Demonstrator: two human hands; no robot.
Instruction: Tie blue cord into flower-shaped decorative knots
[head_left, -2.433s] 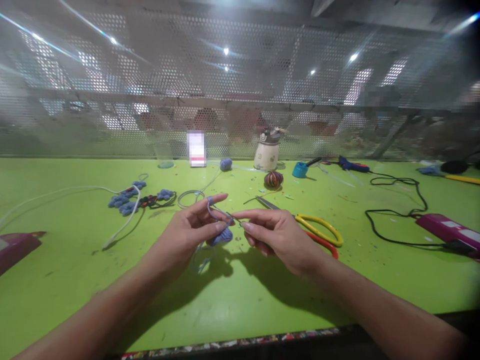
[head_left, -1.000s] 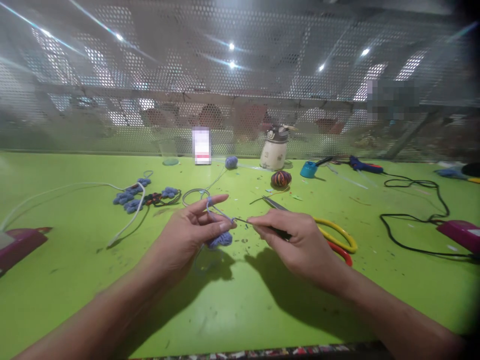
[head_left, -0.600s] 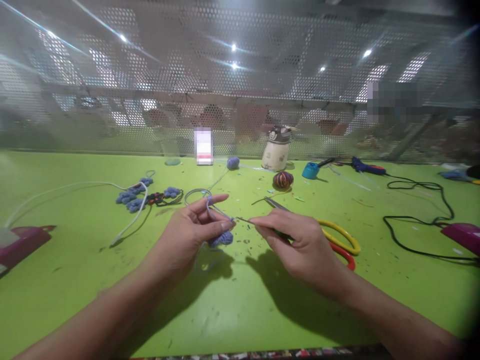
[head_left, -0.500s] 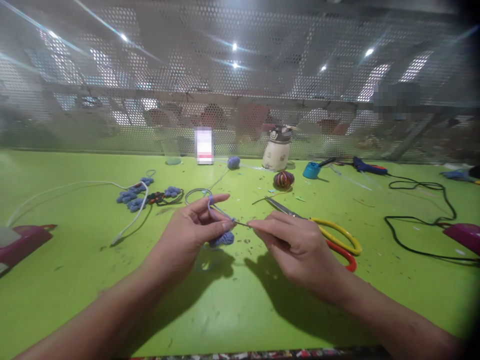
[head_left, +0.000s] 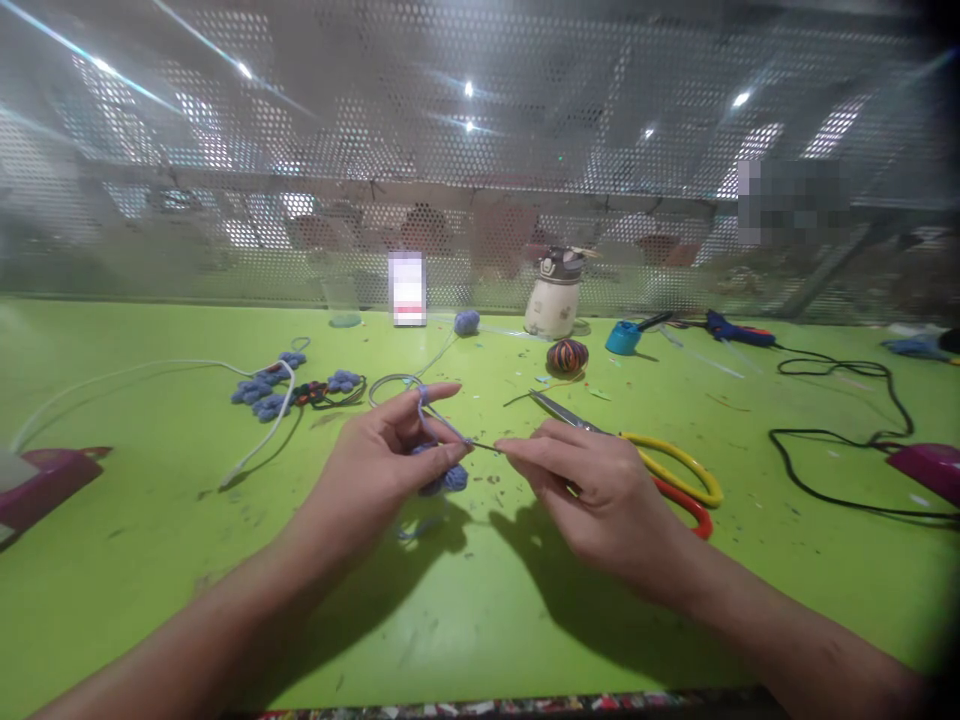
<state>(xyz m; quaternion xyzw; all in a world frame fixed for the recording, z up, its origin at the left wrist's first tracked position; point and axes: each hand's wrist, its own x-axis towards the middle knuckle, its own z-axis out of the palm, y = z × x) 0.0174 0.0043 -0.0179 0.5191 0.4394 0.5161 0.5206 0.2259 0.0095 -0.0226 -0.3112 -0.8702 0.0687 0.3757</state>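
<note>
The workpiece (head_left: 452, 478) is a small piece of periwinkle-blue yarn — plump, rounded and visibly ribbed with thick strands; its upper part is covered by the left thumb; it sits below the left fingertips, above the green table (head_left: 450, 640), and casts a shadow with the hands; a pale loose thread (head_left: 416, 530) loops beneath it. The left hand (head_left: 375, 450) holds the workpiece in a narrow pinch between thumb and fingers; its index finger extends to the right and carries a wrap of the same yarn, from which a working strand (head_left: 442, 418) slants down to the fingertips. The right hand (head_left: 589, 480) grips a thin dark rod (head_left: 484, 446) between thumb and index finger, the other fingers curled in; the rod points left and meets the strand just beside the left fingertips — its tip is too small to make out. The scissors (head_left: 570, 415), with yellow and red handles, lie partly behind the right hand; a blue yarn ball (head_left: 466, 322) and a multicoloured yarn ball (head_left: 568, 357) rest farther back; blue knotted pieces (head_left: 262, 390) lie at left, crossed by a white cable (head_left: 281, 410).
</note>
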